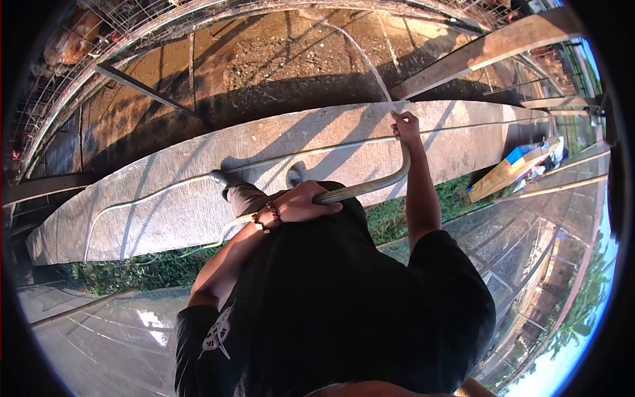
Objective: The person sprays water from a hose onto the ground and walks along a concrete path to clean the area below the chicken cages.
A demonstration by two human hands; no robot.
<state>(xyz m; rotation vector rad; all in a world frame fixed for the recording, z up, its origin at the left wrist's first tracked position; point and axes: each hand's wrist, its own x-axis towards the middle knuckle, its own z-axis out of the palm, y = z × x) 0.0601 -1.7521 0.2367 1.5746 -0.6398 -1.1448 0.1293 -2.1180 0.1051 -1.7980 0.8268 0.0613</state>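
A greenish, patterned hose (370,187) curves across the front of my body. My left hand (301,204), with a beaded bracelet at its wrist, is closed round it at my waist. Farther forward, my right hand (405,127) is raised over the walkway and pinches the hose's front end. From there a thin stream of water (360,53) arcs away onto the wet brown ground. Behind my left hand, more yellowish hose (235,227) hangs down beside my leg.
I stand on a concrete walkway (159,208), with another long hose (159,192) lying along it. Wire cages (49,106) with brown birds line the far left. A wooden beam (489,56) slants at right, above an open cardboard box (506,178). Netting and plants border the near side.
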